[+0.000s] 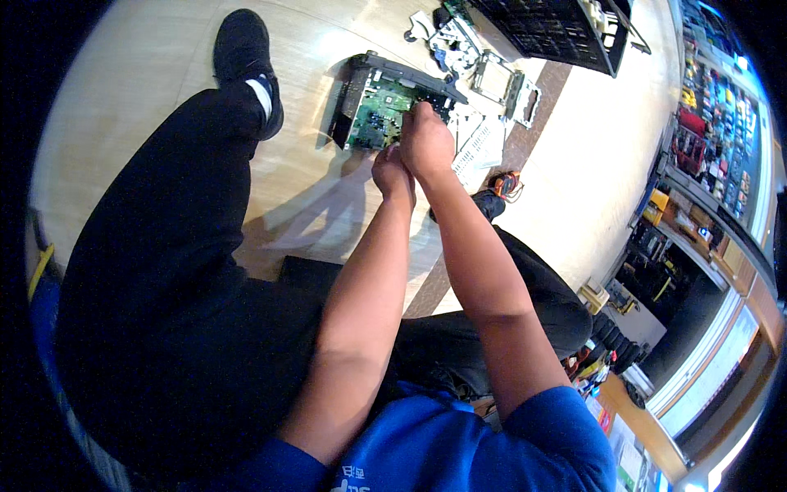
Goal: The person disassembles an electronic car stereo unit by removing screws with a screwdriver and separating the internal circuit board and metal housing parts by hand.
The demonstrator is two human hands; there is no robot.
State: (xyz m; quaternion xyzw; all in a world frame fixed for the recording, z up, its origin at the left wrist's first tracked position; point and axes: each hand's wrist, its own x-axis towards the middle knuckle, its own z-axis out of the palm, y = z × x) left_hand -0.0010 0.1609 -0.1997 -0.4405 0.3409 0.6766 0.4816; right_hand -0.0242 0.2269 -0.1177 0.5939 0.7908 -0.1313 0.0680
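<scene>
An opened electronic unit with a black frame (342, 108) lies on the floor, and its green circuit board (379, 107) faces up. My right hand (429, 141) is closed at the board's right side, its fingers curled down. Close beneath it, my left hand (391, 170) is closed at the near edge of the unit, almost touching the right. Both hands' fingertips are turned away from view, so whatever they grip is hidden.
Metal brackets and plates (494, 79) lie right of the unit, near a white slotted panel (478, 150). A black crate (548, 31) stands beyond them. An orange-and-black coiled item (506, 185) rests by my right foot. Stocked shelves (717, 123) line the right side.
</scene>
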